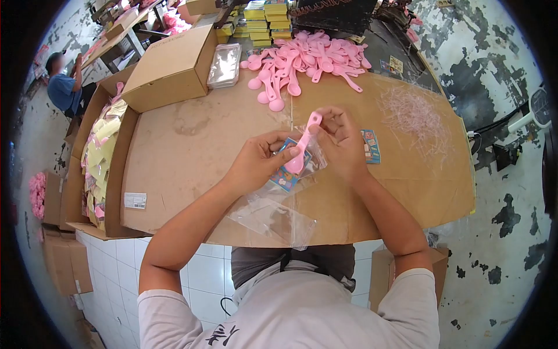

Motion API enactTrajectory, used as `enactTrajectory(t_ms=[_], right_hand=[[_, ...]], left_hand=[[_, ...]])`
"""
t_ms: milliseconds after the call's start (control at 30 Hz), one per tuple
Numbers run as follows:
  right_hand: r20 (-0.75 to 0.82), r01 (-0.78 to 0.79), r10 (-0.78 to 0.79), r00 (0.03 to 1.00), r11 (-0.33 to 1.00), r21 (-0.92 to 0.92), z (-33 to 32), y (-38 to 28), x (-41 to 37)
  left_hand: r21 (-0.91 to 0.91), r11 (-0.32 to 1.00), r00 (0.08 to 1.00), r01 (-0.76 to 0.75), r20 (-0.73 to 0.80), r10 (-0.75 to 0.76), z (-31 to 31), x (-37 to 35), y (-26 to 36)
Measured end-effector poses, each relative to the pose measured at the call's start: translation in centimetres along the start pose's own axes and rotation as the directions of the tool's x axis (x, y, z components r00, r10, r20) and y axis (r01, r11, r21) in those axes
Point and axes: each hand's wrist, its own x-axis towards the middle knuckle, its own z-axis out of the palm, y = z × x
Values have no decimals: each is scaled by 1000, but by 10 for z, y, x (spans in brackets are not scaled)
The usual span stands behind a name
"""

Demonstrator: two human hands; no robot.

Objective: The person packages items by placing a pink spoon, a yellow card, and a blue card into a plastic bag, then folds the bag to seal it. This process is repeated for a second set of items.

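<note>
A pink plastic spoon (pixel 304 141) is held at a slant over the table, bowl end down and handle end up. My left hand (pixel 258 160) is closed at its bowl end, thumb on top, with a blue printed card (pixel 283 179) and clear plastic film beneath it. The fingers of my right hand (pixel 343 142) pinch the handle near its tip. Below my hands, clear plastic bags (pixel 276 216) lie overlapping near the table's front edge. Just right of my right hand rests another blue card (pixel 372 146).
A heap of pink spoons (pixel 311 55) covers the back middle. Thin clear strips (pixel 415 119) lie tangled at right. A closed carton (pixel 171 67), packed clear bags (pixel 224 65) and card stacks (pixel 267 26) stand at back. At left is an open box of packets (pixel 102 151); a person (pixel 64 87) is beyond.
</note>
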Motion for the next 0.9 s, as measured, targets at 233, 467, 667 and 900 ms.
enactTrajectory(t_ms=[233,467,667,900], right_hand=[[217,-146,128,968,987,67,-18,-31,12],[473,311,-128,872,890,-333,-16,-83,24],[606,652,-248,756,366,-664,-10,-145,38],[476,494,-182,860,528,-691,2,-141,26]], left_hand=[[-41,999,998,9,64,-6,-8,-2,4],[-95,995,981,-35,186,53,-9,-6,9],[-64,980,980,-188,49,191,-1,-12,16],[356,783,852,-510,82,517,7,-18,20]])
